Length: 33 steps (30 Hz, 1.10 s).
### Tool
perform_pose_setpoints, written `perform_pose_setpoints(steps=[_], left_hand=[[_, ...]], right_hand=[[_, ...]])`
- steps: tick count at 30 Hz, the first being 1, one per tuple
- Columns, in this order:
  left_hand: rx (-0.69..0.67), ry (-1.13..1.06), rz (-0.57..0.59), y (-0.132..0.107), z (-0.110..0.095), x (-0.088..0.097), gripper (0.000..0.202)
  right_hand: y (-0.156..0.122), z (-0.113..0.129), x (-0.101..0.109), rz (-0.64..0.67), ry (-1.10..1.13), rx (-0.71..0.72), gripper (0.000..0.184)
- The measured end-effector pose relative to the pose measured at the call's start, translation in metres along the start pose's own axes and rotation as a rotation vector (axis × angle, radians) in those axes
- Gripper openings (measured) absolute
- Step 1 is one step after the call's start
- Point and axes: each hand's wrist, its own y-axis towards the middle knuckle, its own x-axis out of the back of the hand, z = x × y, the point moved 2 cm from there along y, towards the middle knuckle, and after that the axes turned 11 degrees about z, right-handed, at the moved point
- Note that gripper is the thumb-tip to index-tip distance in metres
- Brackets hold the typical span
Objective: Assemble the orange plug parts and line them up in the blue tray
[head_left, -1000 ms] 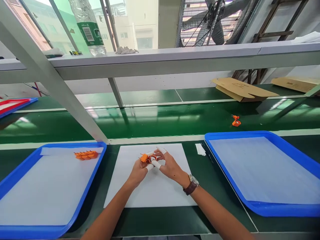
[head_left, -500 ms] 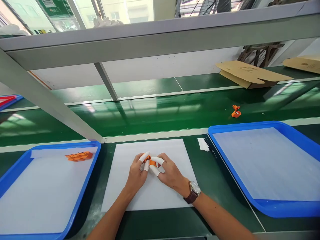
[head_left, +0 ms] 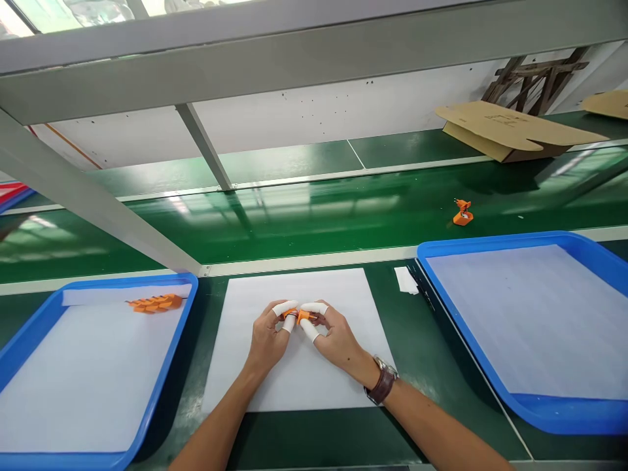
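Above a white sheet point(head_left: 294, 386), my left hand point(head_left: 268, 339) and my right hand point(head_left: 341, 343) meet fingertip to fingertip. White finger covers sit on the thumb and index finger of each. Both hands are closed on a small orange plastic part point(head_left: 304, 316), with some dark detail visible between the fingers. Whether it is one piece or two joined ones, I cannot tell, since the fingertips hide much of it. A watch with a brown strap circles my right wrist.
To the left, a blue tray point(head_left: 169, 379) holds a row of orange pieces point(head_left: 156, 303). Another blue tray point(head_left: 490, 373) lies right, beside white scraps point(head_left: 406, 280) and thin black strips point(head_left: 426, 288). Another orange piece point(head_left: 462, 213) rests on the green surface behind, near cardboard point(head_left: 515, 127). A metal frame point(head_left: 294, 72) crosses above.
My right wrist has turned, and the right fingers have shifted slightly on the orange part. Both hands stay together over the sheet. The camera view has tilted a little.
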Motion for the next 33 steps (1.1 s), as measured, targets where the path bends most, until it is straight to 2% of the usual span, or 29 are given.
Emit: perform_pose_setpoints(steps=[6, 8, 12, 15, 17, 19, 21, 26, 33], left_hand=[[0.125, -0.253, 0.171, 0.002, -0.008, 0.001, 0.042], [0.189, -0.301, 0.143, 0.003, -0.009, -0.001, 0.041], [0.216, -0.312, -0.012, 0.002, -0.006, -0.006, 0.031], [0.194, -0.291, -0.036, 0.0, -0.003, -0.006, 0.028], [0.178, -0.279, 0.035, -0.001, -0.002, -0.004, 0.032], [0.139, -0.242, 0.138, -0.002, -0.004, 0.0, 0.042], [0.079, -0.138, 0.182, -0.004, -0.005, 0.004, 0.048], [-0.047, 0.267, 0.052, -0.008, -0.001, 0.005, 0.042], [-0.076, 0.286, 0.002, -0.01, 0.006, -0.004, 0.041]], right_hand=[[0.004, -0.012, 0.009, -0.064, -0.062, -0.002, 0.029], [0.004, -0.008, 0.01, -0.063, -0.131, 0.069, 0.031], [0.0, 0.003, 0.005, 0.021, -0.276, 0.249, 0.039], [-0.001, 0.003, 0.003, 0.04, -0.269, 0.242, 0.037], [0.001, 0.001, 0.005, 0.02, -0.22, 0.176, 0.034], [0.002, -0.002, 0.008, 0.002, -0.164, 0.09, 0.033], [0.003, -0.004, 0.011, -0.011, -0.126, 0.026, 0.033], [0.002, -0.003, 0.012, 0.008, -0.21, 0.052, 0.029], [0.003, -0.004, 0.007, 0.055, -0.266, 0.038, 0.027]])
